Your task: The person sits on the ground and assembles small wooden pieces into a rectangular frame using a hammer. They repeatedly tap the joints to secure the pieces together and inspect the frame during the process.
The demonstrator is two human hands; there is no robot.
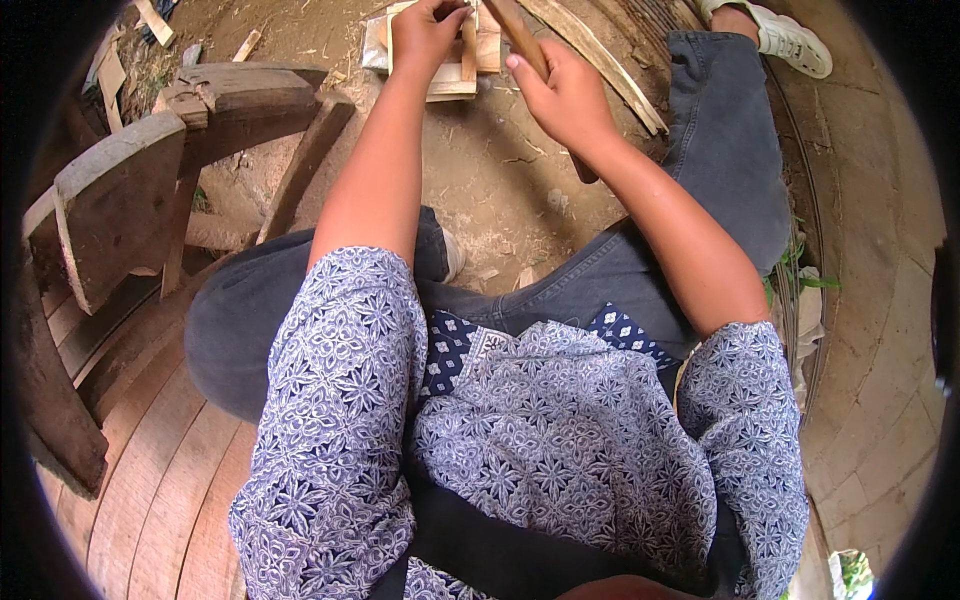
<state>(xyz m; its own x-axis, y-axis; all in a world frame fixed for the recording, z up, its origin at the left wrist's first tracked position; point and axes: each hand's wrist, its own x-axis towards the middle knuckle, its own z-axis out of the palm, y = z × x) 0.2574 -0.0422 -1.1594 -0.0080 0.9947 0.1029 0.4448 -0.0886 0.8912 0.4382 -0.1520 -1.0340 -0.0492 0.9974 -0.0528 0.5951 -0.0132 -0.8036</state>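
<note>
The shirt (570,430) is floral blue and white, trousers (730,160) dark grey, stick (518,38) brown

The wooden handle (520,40) is cropped above; whether left hand (425,38) grips anything is unclear.

The right hand (568,100) grips a wooden handle (517,40) while the left hand (424,38) perhaps pinches something small

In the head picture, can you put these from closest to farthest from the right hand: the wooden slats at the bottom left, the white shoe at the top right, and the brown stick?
From the right hand:
1. Brown stick: gripped in it.
2. White shoe: off to the right, near the top.
3. Wooden slats: far away at the lower left.
</note>
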